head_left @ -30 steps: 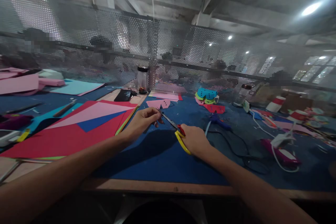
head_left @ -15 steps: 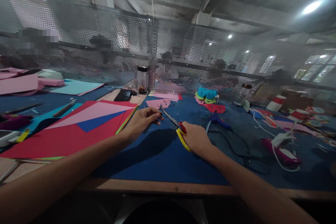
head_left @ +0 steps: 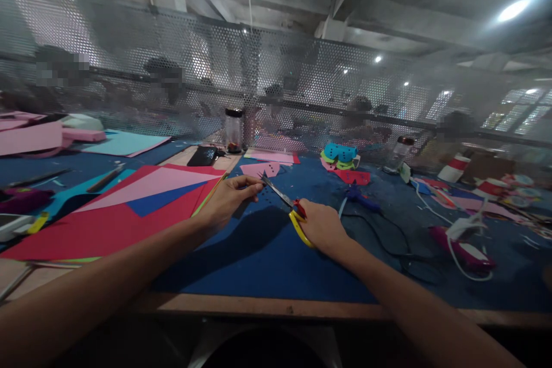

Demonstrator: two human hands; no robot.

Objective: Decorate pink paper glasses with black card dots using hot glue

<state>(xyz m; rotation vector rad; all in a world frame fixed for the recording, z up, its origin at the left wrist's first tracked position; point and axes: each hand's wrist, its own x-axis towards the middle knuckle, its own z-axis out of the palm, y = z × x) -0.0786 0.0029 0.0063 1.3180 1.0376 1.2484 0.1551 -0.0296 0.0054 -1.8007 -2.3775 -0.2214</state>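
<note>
My right hand (head_left: 325, 225) grips scissors (head_left: 280, 191) with yellow and red handles, their blades pointing up and left. The blade tips are slightly apart, close to the fingers of my left hand (head_left: 229, 198). Thumb and forefinger of that hand are pinched together; whatever lies between them is too small to make out. Small dark specks lie on the blue mat (head_left: 267, 264) below the fingertips. Just behind is a pink paper cutout (head_left: 260, 169) with black dots.
Red, pink and blue sheets (head_left: 129, 230) are stacked at left. A phone (head_left: 202, 156) and a jar (head_left: 233, 131) stand behind. To the right are blue dotted cutouts (head_left: 340, 153), a red cutout (head_left: 352, 176), a blue glue gun (head_left: 361, 199) with its cable, and a purple glue gun (head_left: 463, 253).
My left hand has shifted slightly, its fingers closer together by the blade tips. More dark specks show on the mat below. My right hand and the scissors have barely moved.
</note>
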